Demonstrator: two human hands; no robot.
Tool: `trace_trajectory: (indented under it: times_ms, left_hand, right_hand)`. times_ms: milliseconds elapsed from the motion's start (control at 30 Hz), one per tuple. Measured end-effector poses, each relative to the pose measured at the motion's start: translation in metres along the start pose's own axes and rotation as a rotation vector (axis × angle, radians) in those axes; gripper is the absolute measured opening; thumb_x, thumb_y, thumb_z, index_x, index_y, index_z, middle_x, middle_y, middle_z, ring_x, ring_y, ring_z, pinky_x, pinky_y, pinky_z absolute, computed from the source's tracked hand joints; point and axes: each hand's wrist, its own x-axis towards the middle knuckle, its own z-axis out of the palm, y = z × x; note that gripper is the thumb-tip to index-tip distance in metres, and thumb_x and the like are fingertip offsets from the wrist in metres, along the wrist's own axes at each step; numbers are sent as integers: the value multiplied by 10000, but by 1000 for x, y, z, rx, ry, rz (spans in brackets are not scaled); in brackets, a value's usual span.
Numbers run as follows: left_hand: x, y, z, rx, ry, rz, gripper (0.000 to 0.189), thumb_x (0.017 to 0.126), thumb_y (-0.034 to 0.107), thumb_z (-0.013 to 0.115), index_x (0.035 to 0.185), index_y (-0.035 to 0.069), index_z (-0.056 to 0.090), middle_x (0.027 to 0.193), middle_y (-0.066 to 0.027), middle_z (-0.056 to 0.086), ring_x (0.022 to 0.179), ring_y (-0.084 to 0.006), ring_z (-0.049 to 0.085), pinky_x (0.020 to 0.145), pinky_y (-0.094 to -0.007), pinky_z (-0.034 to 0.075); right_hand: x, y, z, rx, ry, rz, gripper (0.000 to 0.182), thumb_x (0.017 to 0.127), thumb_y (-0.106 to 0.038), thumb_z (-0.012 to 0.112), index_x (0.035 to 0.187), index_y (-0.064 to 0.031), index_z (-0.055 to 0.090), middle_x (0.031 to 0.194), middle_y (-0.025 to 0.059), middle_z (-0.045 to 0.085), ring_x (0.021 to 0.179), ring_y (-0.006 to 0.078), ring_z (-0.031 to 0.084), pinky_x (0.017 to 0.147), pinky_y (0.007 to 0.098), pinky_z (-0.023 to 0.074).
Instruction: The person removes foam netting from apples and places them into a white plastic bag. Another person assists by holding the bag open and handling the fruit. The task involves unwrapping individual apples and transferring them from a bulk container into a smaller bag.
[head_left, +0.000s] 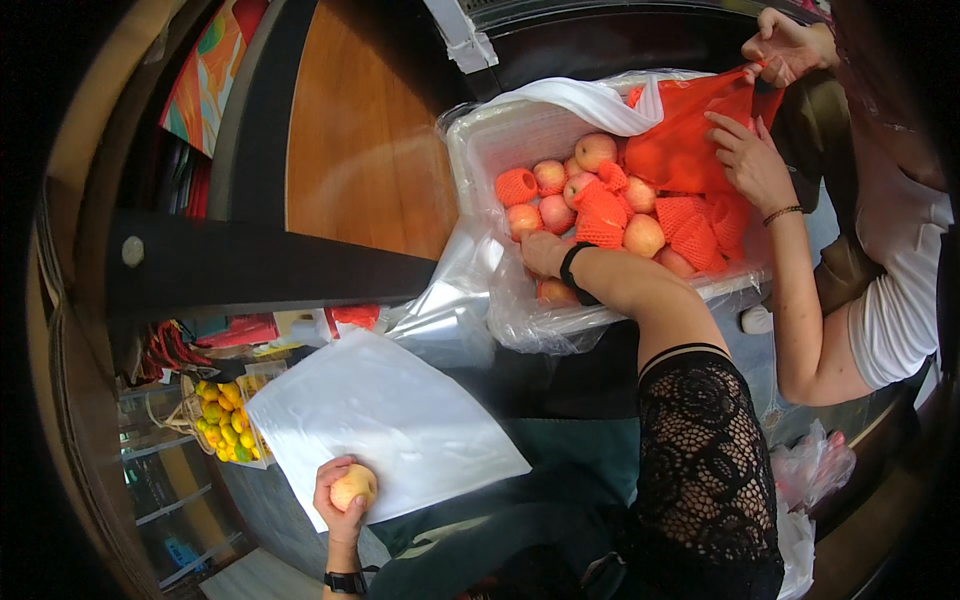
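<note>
My left hand holds a pale yellow-pink apple over a sheet of white plastic or paper, which lies below it across my lap area. My right hand reaches down into a white crate lined with clear plastic. Its fingers are beside a reddish apple, partly hidden, so I cannot tell whether they grip anything. Several apples lie in the crate, among them a bare apple close to my forearm. Orange-red foam nets lie among them, and one foam net sits at the crate's left end.
At the right, another person's hands hold a red bag over the crate. A wooden tabletop with a dark edge stands left of it. A basket of yellow-green fruit is at lower left. Plastic bags lie at lower right.
</note>
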Motion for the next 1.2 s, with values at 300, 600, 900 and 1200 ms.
trace_trajectory:
  times_ms: [300, 600, 900, 1200]
  left_hand:
    - [4, 2, 3, -4, -7, 8, 475, 767, 393, 763, 1040, 46, 589, 1126, -173, 603, 1060, -283, 579, 940, -399, 460]
    - [18, -1, 8, -61, -41, 16, 453, 764, 377, 744, 1037, 47, 598, 1120, -165, 605, 1060, -279, 577, 931, -392, 461]
    - [24, -1, 12, -82, -62, 31, 458, 763, 373, 739, 1036, 39, 588, 1125, -168, 595, 1060, -282, 581, 935, -398, 466]
    - [28, -5, 11, -87, -81, 29, 473, 763, 380, 742, 1046, 36, 582, 1127, -171, 587, 1060, -286, 581, 931, -401, 470]
  right_hand:
    - [-30, 24, -74, 505, 123, -52, 580, 633, -199, 786, 1182, -86, 636, 1024, 190, 684, 961, 318, 664, 809, 402, 530]
    - [-130, 63, -172, 1801, 376, -24, 478, 856, -232, 726, 1237, -42, 507, 1074, 86, 610, 934, 167, 639, 773, 346, 557]
    - [-186, 19, -173, 2638, 697, -437, 528, 982, -357, 486, 1418, -72, 397, 1451, 170, 445, 1330, 339, 451, 1095, 539, 388]
    - [-193, 17, -174, 2701, 757, -486, 603, 960, -413, 508, 1450, -100, 348, 1501, 176, 349, 1383, 425, 338, 1143, 590, 275]
